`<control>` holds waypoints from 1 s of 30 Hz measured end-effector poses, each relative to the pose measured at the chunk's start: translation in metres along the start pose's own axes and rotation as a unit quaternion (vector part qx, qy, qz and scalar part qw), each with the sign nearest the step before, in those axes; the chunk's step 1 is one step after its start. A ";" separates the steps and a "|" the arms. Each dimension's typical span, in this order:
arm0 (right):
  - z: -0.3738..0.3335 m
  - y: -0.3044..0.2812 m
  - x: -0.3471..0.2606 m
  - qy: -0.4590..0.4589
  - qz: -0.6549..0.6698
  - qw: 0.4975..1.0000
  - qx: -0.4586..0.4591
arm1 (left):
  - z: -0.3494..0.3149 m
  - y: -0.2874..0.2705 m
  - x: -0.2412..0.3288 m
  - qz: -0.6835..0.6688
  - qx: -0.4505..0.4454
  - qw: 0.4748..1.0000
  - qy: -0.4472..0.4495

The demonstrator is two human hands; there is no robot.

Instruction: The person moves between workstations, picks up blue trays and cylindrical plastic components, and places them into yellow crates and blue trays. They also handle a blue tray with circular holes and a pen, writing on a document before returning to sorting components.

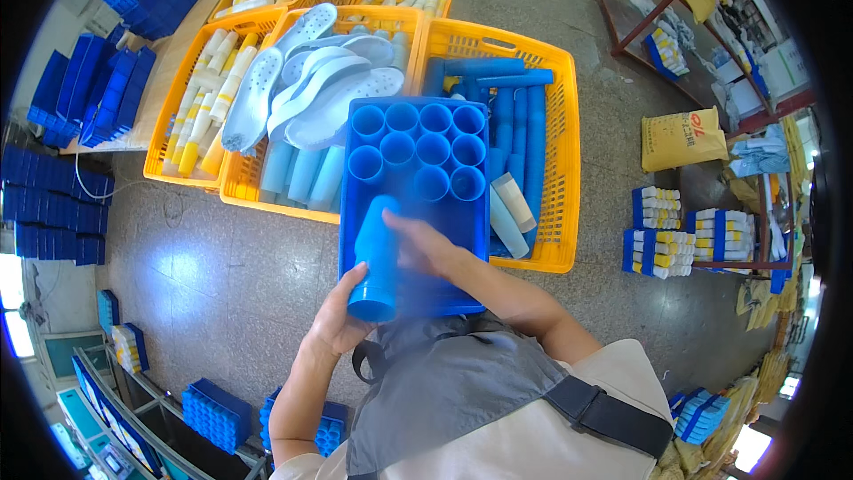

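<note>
My left hand [339,314] is wrapped round the lower end of a blue tapered tube [378,258], its wider end toward me. Beside the tube's upper part is my right hand [418,242], smeared by motion, so its grip and any contact are unclear. Both hands are above a dark blue box [353,213]. At the far end of that box, several light blue tubes [433,149] stand upright in rows with round open tops. The near part of the box is partly hidden by my arm and hands.
Yellow crates stand ahead: one [569,142] holds blue tubes, another [240,196] holds pale tubes under white perforated slipper-like pieces [306,93]. Stacked blue boxes [53,196] line the left. To the right are a yellow sack [682,140] and boxes of white-yellow tubes [659,252].
</note>
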State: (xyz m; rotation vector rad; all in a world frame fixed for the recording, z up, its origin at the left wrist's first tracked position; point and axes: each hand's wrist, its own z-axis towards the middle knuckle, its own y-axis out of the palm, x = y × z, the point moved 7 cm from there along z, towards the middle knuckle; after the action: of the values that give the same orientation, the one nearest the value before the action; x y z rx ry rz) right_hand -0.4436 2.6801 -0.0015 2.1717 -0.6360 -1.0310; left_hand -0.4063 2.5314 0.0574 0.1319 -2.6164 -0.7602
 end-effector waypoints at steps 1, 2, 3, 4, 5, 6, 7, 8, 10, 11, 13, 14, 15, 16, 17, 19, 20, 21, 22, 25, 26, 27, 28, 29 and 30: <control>0.005 0.006 -0.003 -0.035 0.085 0.996 -0.020 | -0.003 -0.002 0.000 0.001 0.005 1.000 0.002; 0.007 0.005 0.000 -0.014 0.155 0.988 0.000 | -0.006 0.002 0.001 -0.015 -0.027 0.999 0.014; 0.009 0.007 0.014 0.062 0.199 0.978 0.014 | -0.009 0.002 0.001 -0.025 -0.036 0.999 0.020; 0.009 0.003 0.019 0.083 0.205 0.974 0.053 | -0.012 0.002 0.000 -0.043 -0.039 0.998 0.031; 0.010 0.013 0.022 0.092 0.122 0.988 -0.020 | -0.015 0.007 0.000 -0.052 -0.069 0.995 0.044; 0.010 0.020 0.025 0.104 0.033 0.991 -0.076 | -0.016 0.004 -0.005 -0.040 -0.046 0.998 0.028; 0.010 0.020 0.029 0.112 -0.046 0.989 -0.085 | -0.018 0.002 -0.008 -0.037 -0.036 0.998 0.024; 0.011 0.017 0.026 0.083 -0.032 0.995 -0.047 | -0.019 0.001 -0.012 -0.034 -0.030 0.999 0.007; 0.010 0.019 0.027 0.072 -0.011 0.997 -0.035 | -0.019 -0.004 -0.012 -0.041 -0.006 0.999 0.018; 0.007 0.018 0.032 0.104 0.011 0.995 -0.008 | -0.019 -0.006 -0.012 -0.048 -0.004 0.999 0.016; -0.001 0.023 0.034 0.114 0.060 0.991 -0.025 | -0.018 -0.007 -0.013 -0.042 0.002 0.999 0.013; -0.005 0.026 0.030 0.081 0.080 0.992 -0.055 | -0.018 -0.001 -0.013 -0.037 -0.036 0.999 0.017; -0.009 0.016 0.031 0.087 0.036 0.995 -0.022 | -0.018 0.002 -0.016 -0.030 -0.041 0.999 0.013; -0.018 0.007 0.029 0.057 -0.011 0.998 -0.008 | -0.018 0.006 -0.020 -0.024 -0.046 0.999 0.007; -0.029 -0.003 0.033 0.065 -0.041 0.997 0.006 | -0.017 0.013 -0.028 -0.027 -0.070 0.997 -0.026; -0.040 -0.036 0.021 -0.011 0.115 0.991 0.063 | -0.016 0.024 -0.041 -0.006 -0.101 0.993 -0.059; -0.044 -0.058 0.018 -0.031 0.199 0.972 0.124 | -0.015 0.031 -0.045 0.000 -0.133 0.989 -0.071; -0.050 -0.077 0.011 -0.070 0.253 0.950 0.167 | -0.011 0.033 -0.048 -0.004 -0.138 0.988 -0.076; -0.056 -0.080 0.012 -0.042 0.282 0.949 0.131 | -0.004 0.029 -0.048 -0.012 -0.100 0.993 -0.069; -0.095 -0.095 0.018 0.026 0.309 0.937 0.163 | 0.031 0.017 -0.040 -0.044 -0.035 0.997 -0.049; -0.106 -0.099 0.007 -0.007 0.229 0.962 0.147 | 0.045 0.017 -0.038 -0.047 -0.037 0.997 -0.058; -0.121 -0.102 -0.005 -0.036 0.161 0.981 0.100 | 0.060 0.019 -0.038 -0.058 -0.051 0.995 -0.058; -0.134 -0.105 -0.017 -0.075 0.102 0.992 0.023 | 0.076 0.019 -0.040 -0.066 -0.034 0.995 -0.063; -0.141 -0.133 -0.031 -0.129 0.073 0.987 0.069 | 0.093 0.027 -0.041 -0.073 -0.055 0.994 -0.056; -0.138 -0.171 -0.048 -0.189 -0.010 0.972 0.139 | 0.109 0.033 -0.042 -0.078 -0.059 0.994 -0.051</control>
State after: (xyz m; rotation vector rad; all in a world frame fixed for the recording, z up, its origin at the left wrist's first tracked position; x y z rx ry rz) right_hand -0.3349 2.8744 -0.0343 2.2348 -0.9845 -1.4601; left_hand -0.4125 2.6215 -0.0237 0.2740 -2.6715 -0.9981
